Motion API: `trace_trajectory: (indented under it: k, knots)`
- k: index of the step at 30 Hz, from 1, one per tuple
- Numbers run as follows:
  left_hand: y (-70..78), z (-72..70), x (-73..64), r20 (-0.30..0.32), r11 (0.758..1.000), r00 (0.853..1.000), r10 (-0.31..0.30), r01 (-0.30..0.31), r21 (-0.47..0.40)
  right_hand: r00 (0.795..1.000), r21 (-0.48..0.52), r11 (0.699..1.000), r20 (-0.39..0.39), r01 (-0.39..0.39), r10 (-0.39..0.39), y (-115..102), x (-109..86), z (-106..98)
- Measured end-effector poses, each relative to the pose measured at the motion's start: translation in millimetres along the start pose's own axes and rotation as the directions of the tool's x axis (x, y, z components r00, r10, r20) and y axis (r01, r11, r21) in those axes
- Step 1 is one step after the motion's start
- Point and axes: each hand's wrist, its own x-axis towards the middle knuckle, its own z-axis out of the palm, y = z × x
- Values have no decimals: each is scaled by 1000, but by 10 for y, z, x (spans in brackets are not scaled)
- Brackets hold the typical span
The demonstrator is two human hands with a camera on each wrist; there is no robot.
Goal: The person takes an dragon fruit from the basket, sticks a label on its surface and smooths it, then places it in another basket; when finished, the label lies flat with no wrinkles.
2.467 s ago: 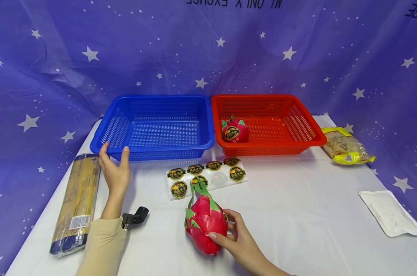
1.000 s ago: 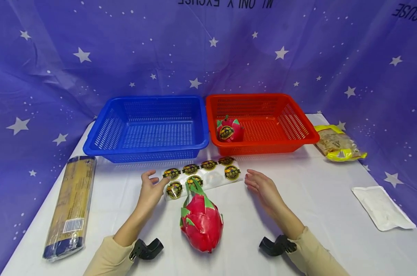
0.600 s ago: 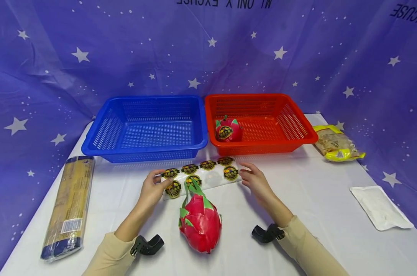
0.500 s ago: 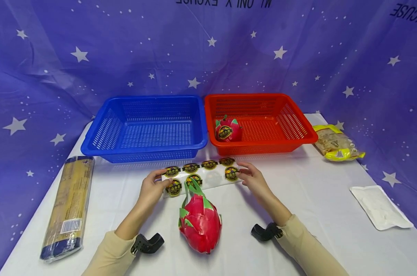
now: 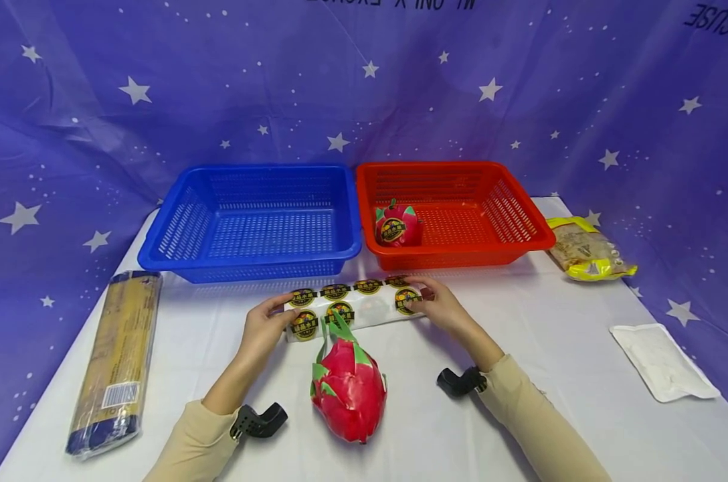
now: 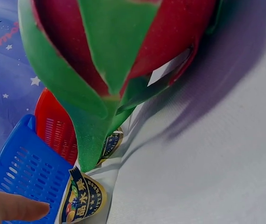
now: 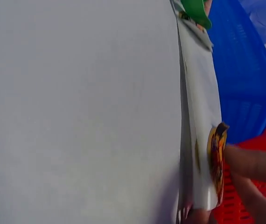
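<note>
A sheet of round black-and-gold stickers (image 5: 364, 312) stretches between my two hands, slightly raised off the table along its edge. My left hand (image 5: 263, 329) pinches its left end, thumb in front and fingers behind. At the other end my right hand (image 5: 445, 309) pinches it, thumb at a sticker (image 7: 217, 156). A red dragon fruit (image 5: 350, 393) with green leaf tips lies between my forearms, its leaves overlapping the sheet's front edge. In the left wrist view the dragon fruit (image 6: 119, 42) fills the top and hides much of the sheet.
Behind the sheet stand a blue basket (image 5: 249, 264) and a red basket (image 5: 466, 256), side by side. A smaller dragon fruit (image 5: 400, 226) with a sticker sits in the red one. A long noodle pack (image 5: 114, 365) lies left; a yellow-edged bag (image 5: 589, 249) and white packet (image 5: 665, 361) lie right.
My right hand has left the dragon fruit and my left hand the blue basket. Both have come to the sticker sheet's ends and taken hold of it, and its edge has lifted.
</note>
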Motion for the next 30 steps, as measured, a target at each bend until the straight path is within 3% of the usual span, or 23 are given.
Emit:
trace_trajectory:
  k: [10, 19, 30]
  knots:
    - [10, -1, -15, 9, 1000, 1000, -15, 15, 17, 985, -28, 999, 167, 37, -32, 8, 112, -52]
    - [5, -3, -5, 17, 1000, 1000, -20, 19, 8, 978, -102, 993, 205, 55, -33, -18, 136, -63]
    - [-6, 9, -12, 15, 1000, 1000, -11, 11, 8, 969, -112, 991, 243, 75, -46, -26, 153, -88]
